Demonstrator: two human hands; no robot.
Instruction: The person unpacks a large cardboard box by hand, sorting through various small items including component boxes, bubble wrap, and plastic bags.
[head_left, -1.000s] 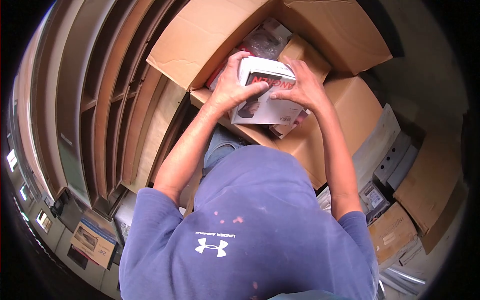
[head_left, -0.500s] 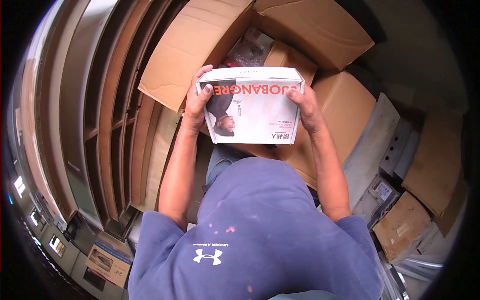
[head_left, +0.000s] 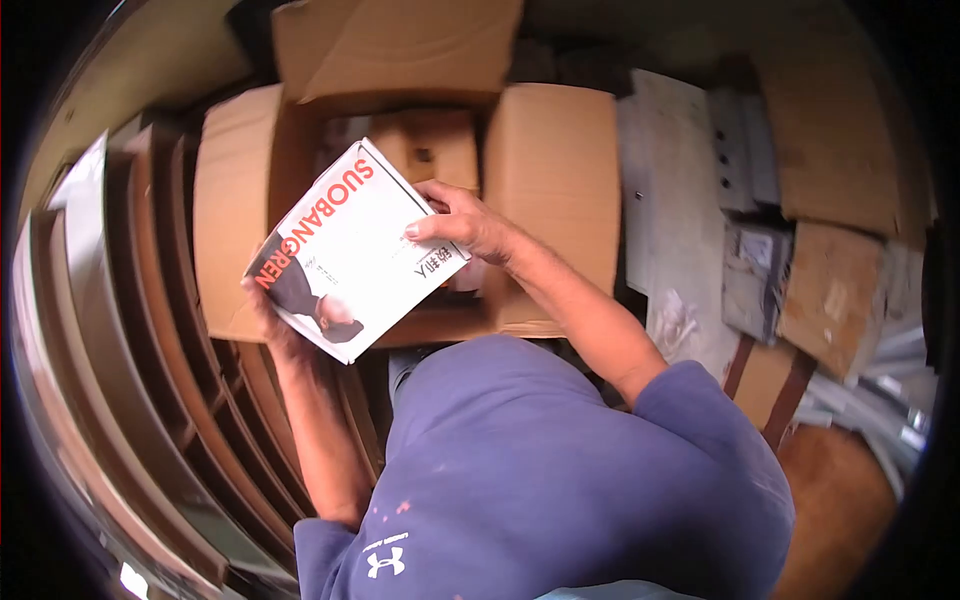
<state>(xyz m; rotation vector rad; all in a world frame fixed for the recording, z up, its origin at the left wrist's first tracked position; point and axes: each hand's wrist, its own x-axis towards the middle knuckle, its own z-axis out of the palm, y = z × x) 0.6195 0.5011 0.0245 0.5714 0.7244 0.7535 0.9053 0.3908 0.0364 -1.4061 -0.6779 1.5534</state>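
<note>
Between my hands is a white product box (head_left: 365, 235) with red "SUOBANGREN" lettering and a person's picture on its top face. It is tilted and turned diagonally. My left hand (head_left: 275, 318) grips its lower left edge, with the fingers partly hidden beneath it. My right hand (head_left: 460, 225) holds the opposite edge, thumb on the top face and fingers along the side. Behind and below the box stands a large open cardboard carton (head_left: 555, 200) with its flaps spread. Other boxes (head_left: 440, 140) lie inside it, partly covered by the white box.
On the left, long brown and grey panels (head_left: 170, 300) stand in a row. A pale board (head_left: 675, 190) leans on the right, near a worn cardboard box (head_left: 830, 295), crumpled clear plastic (head_left: 675, 320) and metal lengths (head_left: 865, 415).
The white box has moved left and been turned from straight to diagonal. My right hand has shifted further onto its top face. The whole view has swung, so the carton now appears further left.
</note>
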